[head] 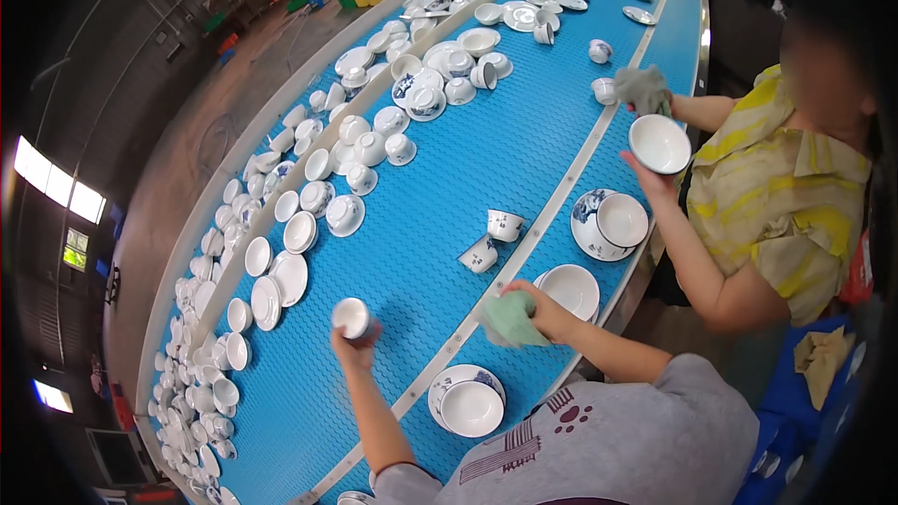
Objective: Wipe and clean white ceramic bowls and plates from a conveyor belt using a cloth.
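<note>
My left hand holds a small white porcelain cup above the blue conveyor belt, its mouth turned up toward me. Bunched in my right hand is a pale green cloth, over the white divider rail. Just beyond that hand, a white bowl rests on other ware, partly hidden by my arm. Nearer to me, another white bowl sits on a blue-patterned plate. Two patterned cups lie close together left of the rail, one of them tipped over.
Bowls, cups and plates crowd the belt's far side along a second rail. At right, a co-worker holds a white bowl and a grey cloth. A bowl on a patterned plate stands before them.
</note>
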